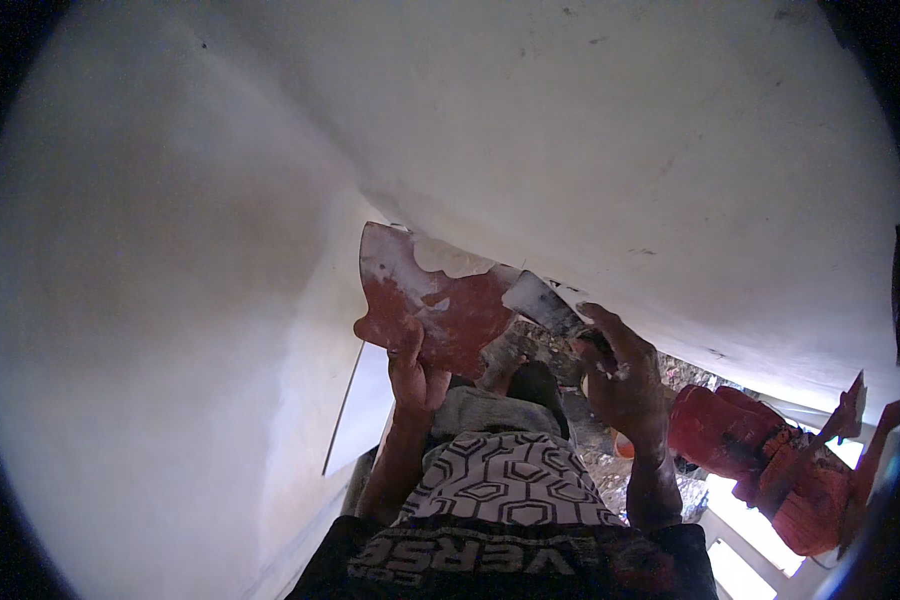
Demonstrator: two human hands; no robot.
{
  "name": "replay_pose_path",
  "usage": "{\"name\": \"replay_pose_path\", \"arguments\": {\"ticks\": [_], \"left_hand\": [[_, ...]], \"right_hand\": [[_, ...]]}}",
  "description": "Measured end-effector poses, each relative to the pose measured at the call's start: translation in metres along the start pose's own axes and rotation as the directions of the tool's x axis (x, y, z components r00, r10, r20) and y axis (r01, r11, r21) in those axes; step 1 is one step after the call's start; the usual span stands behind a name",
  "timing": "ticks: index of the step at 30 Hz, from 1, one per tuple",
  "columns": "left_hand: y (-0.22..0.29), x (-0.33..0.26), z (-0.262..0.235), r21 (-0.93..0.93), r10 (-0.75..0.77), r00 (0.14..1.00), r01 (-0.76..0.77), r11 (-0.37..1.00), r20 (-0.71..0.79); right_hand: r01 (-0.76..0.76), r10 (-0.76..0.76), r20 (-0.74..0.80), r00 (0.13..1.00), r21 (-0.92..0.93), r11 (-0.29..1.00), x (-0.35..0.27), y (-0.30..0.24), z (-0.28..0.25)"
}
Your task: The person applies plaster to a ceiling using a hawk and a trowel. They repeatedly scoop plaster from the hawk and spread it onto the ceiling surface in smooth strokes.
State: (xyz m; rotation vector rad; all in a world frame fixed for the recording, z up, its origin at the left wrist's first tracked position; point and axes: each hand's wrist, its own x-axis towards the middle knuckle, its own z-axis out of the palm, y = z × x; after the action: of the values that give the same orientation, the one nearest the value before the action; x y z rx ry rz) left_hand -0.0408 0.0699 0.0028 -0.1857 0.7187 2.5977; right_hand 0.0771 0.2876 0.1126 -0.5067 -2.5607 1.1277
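The reddish-brown board (450, 325), in front of the person beside the pale wall (620, 150), looks thin, stiff and probably light, likely slick where white paste smears it; its lower edge seems the best place to grip. There the left hand (417, 378) pinches it, thumb on the upper face. The right hand (625, 375) curls around a wide-bladed scraper (542, 302); whether blade and board touch is hard to tell.

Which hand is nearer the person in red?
Right: your right hand, holding the scraper, is left of that person; your left hand, on the red board, is farther left.
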Motion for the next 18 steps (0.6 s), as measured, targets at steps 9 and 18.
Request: {"name": "replay_pose_path", "arguments": {"ticks": [9,18], "left_hand": [[0.021,0.01,-0.012,0.072,0.08,0.995,-0.076,0.994,-0.052],[0.008,0.004,-0.019,0.176,0.192,0.977,-0.174,0.969,-0.092]], "right_hand": [[0.052,-0.055,-0.03,0.998,-0.095,0.994,0.015,-0.022,0.043],[-0.05,0.051,-0.006,0.999,0.066,0.997,0.009,-0.027,0.091]]}}
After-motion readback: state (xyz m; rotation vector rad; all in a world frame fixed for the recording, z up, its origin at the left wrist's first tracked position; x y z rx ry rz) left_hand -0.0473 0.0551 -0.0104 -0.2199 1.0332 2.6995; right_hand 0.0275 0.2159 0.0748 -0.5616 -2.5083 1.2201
